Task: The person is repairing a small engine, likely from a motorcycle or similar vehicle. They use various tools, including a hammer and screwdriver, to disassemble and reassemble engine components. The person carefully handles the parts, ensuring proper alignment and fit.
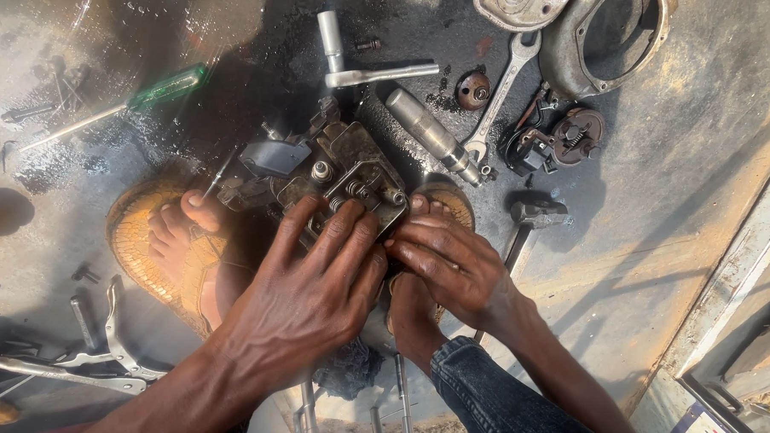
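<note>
Floor (674,189): dark, oily, wet in patches; all parts and tools lie directly on it.

Round engine cover (605,34), top right, open ring shape, well apart from the work. A flatter grey casing (518,0) lies just left of it.

Engine block (341,171): centre of view, held between two sandalled feet. Greasy metal, with studs and a small spring-like fitting showing on its upper face. This is the piece in hand.

Step, as judged: seating or working a small part on the near edge of the engine block. The next move seems to call for fine fingertip pressure while the block stays braced by the feet.

Left hand (306,283): laid flat over the near side of the block, fingers spread and curled onto its top edge, pressing rather than gripping around anything.

Right hand (446,261): fingers drawn together at the block's near right corner, touching the left hand's fingertips. Whether it pinches a small part, I cannot tell; the fingers hide it.

Smaller items: socket wrench (371,72) above the block; metal cylinder (429,134) just right of it; combination spanner (500,93); clutch assembly (570,137); hammer (534,215) near the right hand; green-handled screwdriver (133,101) upper left; locking pliers (108,354) lower left.
</note>
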`<state>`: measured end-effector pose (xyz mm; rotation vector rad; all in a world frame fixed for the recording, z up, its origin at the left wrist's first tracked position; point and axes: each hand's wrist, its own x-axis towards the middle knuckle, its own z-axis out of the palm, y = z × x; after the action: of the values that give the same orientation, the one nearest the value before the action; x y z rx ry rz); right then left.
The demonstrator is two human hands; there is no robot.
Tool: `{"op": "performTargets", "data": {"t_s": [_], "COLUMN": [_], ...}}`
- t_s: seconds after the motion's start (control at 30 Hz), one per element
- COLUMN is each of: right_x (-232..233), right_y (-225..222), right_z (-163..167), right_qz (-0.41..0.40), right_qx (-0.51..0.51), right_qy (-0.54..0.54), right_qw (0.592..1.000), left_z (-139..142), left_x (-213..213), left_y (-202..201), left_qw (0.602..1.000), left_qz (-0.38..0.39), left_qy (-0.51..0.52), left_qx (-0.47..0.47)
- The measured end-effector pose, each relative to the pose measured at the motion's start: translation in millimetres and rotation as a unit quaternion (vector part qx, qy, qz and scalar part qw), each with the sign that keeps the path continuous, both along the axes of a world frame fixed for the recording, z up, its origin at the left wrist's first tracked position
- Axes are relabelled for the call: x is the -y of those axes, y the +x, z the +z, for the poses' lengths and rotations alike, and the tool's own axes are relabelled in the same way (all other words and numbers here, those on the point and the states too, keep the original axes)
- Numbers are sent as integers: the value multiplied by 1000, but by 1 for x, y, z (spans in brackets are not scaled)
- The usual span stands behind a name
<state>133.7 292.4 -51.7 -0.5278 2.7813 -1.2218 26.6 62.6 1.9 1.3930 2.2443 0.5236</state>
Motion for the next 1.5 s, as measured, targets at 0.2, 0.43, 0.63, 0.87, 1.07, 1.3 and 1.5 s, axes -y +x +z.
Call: {"op": "performTargets", "data": {"t_s": [0.2, 0.43, 0.63, 0.87, 1.07, 1.3, 1.5], "right_x": [-8, -3, 2, 9, 8, 15, 23], "right_y": [-6, -6, -25, -66, -75, -80, -93], "right_z": [4, 11, 21, 37, 46, 34, 45], "right_qz": [39, 25, 32, 50, 52, 46, 41], "right_qx": [68, 70, 97, 135, 114, 87, 97], "right_qy": [33, 8, -17, -40, -56, -42, -53], "right_qw": [996, 997, 995, 989, 991, 994, 993], "left_z": [2, 4, 4, 13, 17, 20, 23], "left_x": [0, 4, 18, 31, 28, 30, 37], "left_y": [-1, -2, -9, -20, -25, -25, -28], "left_qw": [1000, 998, 998, 992, 985, 981, 978], "left_qz": [11, 57, 55, 124, 165, 193, 205], "left_qy": [-9, 3, -14, 25, 39, 34, 33], "left_qx": [20, 32, -8, -27, -8, 6, 12]}}
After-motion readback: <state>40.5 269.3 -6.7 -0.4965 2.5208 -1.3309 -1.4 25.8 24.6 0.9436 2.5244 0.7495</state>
